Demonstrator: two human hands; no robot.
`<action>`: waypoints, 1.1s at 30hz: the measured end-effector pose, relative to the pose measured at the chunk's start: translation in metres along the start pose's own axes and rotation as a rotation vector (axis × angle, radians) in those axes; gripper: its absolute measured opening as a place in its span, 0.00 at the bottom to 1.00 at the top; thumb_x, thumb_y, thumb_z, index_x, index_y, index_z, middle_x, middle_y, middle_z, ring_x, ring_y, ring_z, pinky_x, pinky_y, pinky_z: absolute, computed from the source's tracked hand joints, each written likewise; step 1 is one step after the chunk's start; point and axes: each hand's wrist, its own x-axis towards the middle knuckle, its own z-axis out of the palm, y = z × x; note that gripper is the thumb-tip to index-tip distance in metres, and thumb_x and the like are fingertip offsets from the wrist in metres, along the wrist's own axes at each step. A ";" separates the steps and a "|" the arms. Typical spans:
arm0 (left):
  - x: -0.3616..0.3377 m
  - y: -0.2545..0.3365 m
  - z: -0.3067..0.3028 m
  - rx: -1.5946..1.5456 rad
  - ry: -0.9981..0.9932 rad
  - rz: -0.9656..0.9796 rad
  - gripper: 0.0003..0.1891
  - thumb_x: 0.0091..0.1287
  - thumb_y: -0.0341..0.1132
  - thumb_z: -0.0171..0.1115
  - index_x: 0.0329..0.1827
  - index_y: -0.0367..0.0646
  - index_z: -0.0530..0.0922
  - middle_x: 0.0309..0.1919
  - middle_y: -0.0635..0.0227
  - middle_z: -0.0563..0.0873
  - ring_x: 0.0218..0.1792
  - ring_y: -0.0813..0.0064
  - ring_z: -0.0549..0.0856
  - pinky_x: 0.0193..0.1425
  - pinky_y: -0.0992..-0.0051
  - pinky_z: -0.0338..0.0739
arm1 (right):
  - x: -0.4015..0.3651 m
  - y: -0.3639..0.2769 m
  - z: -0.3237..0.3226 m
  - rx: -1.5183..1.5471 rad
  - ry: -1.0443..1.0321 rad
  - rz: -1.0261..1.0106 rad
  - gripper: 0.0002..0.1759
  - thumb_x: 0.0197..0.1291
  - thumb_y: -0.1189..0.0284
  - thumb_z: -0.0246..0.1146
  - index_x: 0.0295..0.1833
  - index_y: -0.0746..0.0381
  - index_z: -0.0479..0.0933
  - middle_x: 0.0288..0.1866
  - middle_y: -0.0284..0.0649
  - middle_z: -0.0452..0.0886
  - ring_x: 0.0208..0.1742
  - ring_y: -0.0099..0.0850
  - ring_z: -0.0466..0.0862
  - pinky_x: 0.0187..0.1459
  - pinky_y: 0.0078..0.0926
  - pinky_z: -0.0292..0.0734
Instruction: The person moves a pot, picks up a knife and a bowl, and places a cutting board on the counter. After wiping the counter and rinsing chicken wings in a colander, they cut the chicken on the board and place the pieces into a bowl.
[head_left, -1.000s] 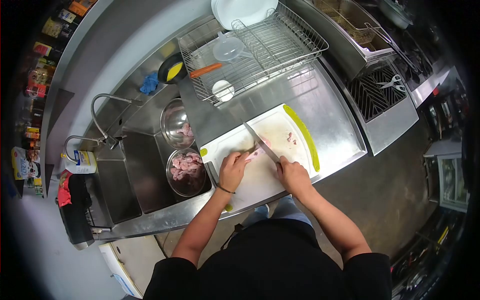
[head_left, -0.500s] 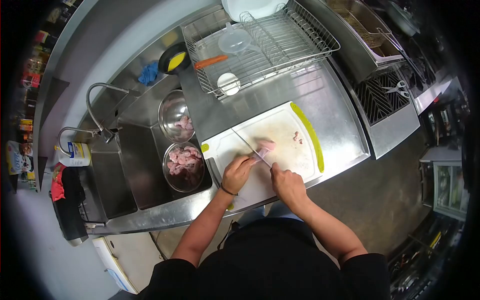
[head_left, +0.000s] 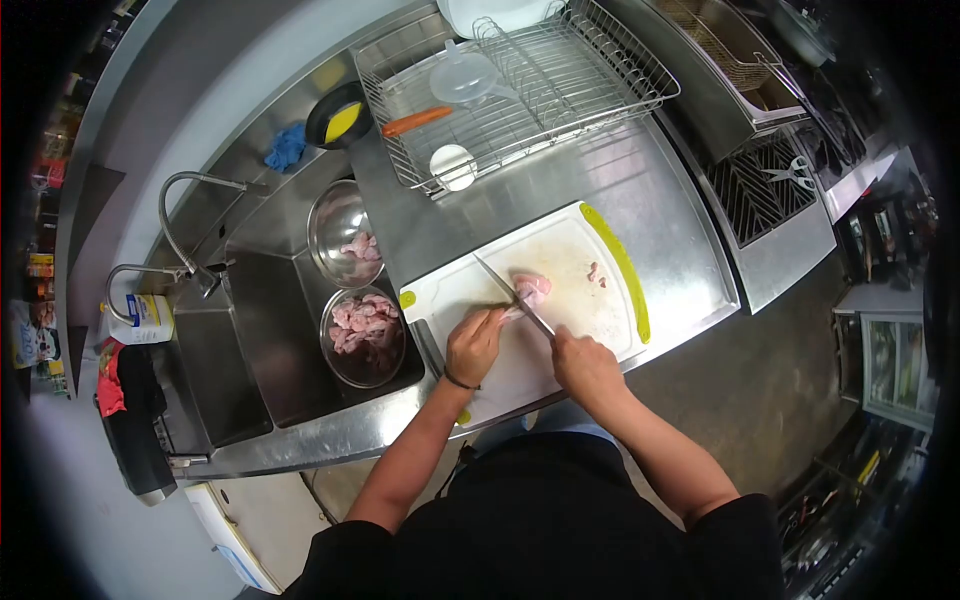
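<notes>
On a white cutting board (head_left: 460, 290) with green edges lies a pale pink piece of raw meat (head_left: 534, 288), probably poultry. My left hand (head_left: 474, 345) is closed with its fingertips pinching the near-left end of the meat. Wrapped in my right hand (head_left: 586, 370) is the handle of a kitchen knife (head_left: 494, 275), whose blade points up and left and crosses the meat close to my left fingertips. The blade's edge is partly lost against the meat. Small meat scraps (head_left: 597, 274) lie toward the board's right side.
Left of the board, a bowl (head_left: 362, 378) heaped with meat pieces and a steel bowl (head_left: 322, 232) with fewer pieces stand in the sink (head_left: 275, 330). Behind the board is a wire dish rack (head_left: 560, 125). A black pan (head_left: 318, 118) sits behind the sink. Scissors (head_left: 790, 174) lie far right.
My right hand has moved slightly right and down, drawing the knife back with it. The blade now lies across the meat at a steeper slant. My left hand keeps nearly the same place.
</notes>
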 end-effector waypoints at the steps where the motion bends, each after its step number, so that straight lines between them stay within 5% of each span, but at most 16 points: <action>1: 0.002 0.001 0.000 0.011 0.009 0.011 0.09 0.55 0.24 0.65 0.39 0.37 0.81 0.32 0.61 0.83 0.32 0.63 0.83 0.37 0.70 0.79 | -0.006 0.002 -0.004 -0.019 -0.047 0.013 0.06 0.63 0.72 0.49 0.39 0.63 0.68 0.23 0.55 0.79 0.26 0.52 0.83 0.28 0.47 0.79; 11: 0.007 -0.008 -0.001 0.000 0.003 -0.012 0.08 0.56 0.26 0.67 0.38 0.35 0.81 0.33 0.58 0.83 0.33 0.60 0.84 0.37 0.69 0.79 | 0.020 0.003 0.019 0.091 -0.004 0.086 0.09 0.63 0.69 0.51 0.39 0.65 0.70 0.27 0.57 0.80 0.30 0.55 0.82 0.32 0.49 0.78; 14: 0.009 -0.007 -0.003 -0.018 -0.055 -0.016 0.09 0.57 0.26 0.64 0.40 0.36 0.79 0.34 0.57 0.82 0.33 0.59 0.83 0.36 0.67 0.78 | 0.020 0.032 0.017 0.429 0.018 -0.121 0.11 0.63 0.67 0.53 0.40 0.65 0.73 0.29 0.55 0.81 0.32 0.55 0.81 0.36 0.50 0.76; 16: 0.012 -0.005 -0.004 0.100 -0.172 -0.080 0.10 0.62 0.31 0.61 0.45 0.37 0.77 0.34 0.57 0.81 0.32 0.54 0.82 0.36 0.62 0.77 | 0.012 0.038 0.006 0.386 -0.011 0.006 0.13 0.63 0.66 0.54 0.41 0.65 0.76 0.31 0.53 0.81 0.34 0.55 0.80 0.40 0.50 0.75; 22: 0.023 0.007 -0.010 0.221 -0.471 -0.334 0.12 0.66 0.36 0.54 0.49 0.41 0.74 0.37 0.55 0.79 0.37 0.51 0.81 0.38 0.60 0.76 | 0.004 0.017 0.002 0.180 0.142 -0.027 0.10 0.63 0.65 0.54 0.41 0.61 0.69 0.22 0.54 0.78 0.25 0.54 0.80 0.28 0.49 0.76; 26: 0.017 0.007 -0.017 0.230 -0.385 -0.225 0.11 0.63 0.33 0.58 0.47 0.41 0.76 0.37 0.58 0.80 0.36 0.54 0.81 0.38 0.62 0.76 | 0.010 0.006 0.005 0.031 0.122 -0.066 0.07 0.64 0.68 0.52 0.40 0.60 0.67 0.19 0.52 0.78 0.21 0.53 0.79 0.25 0.48 0.75; 28: 0.012 0.008 -0.021 0.112 -0.064 -0.045 0.09 0.58 0.29 0.63 0.42 0.41 0.80 0.34 0.61 0.80 0.34 0.58 0.81 0.38 0.65 0.77 | 0.008 -0.003 -0.002 0.085 0.174 -0.108 0.08 0.65 0.67 0.52 0.41 0.60 0.67 0.19 0.51 0.77 0.21 0.52 0.79 0.24 0.48 0.75; 33: -0.003 0.000 -0.013 0.156 0.017 -0.017 0.07 0.53 0.25 0.66 0.36 0.40 0.83 0.32 0.62 0.81 0.33 0.62 0.81 0.38 0.68 0.77 | 0.013 0.001 0.028 0.106 0.190 -0.193 0.09 0.66 0.66 0.52 0.40 0.60 0.67 0.18 0.49 0.78 0.20 0.50 0.79 0.22 0.47 0.74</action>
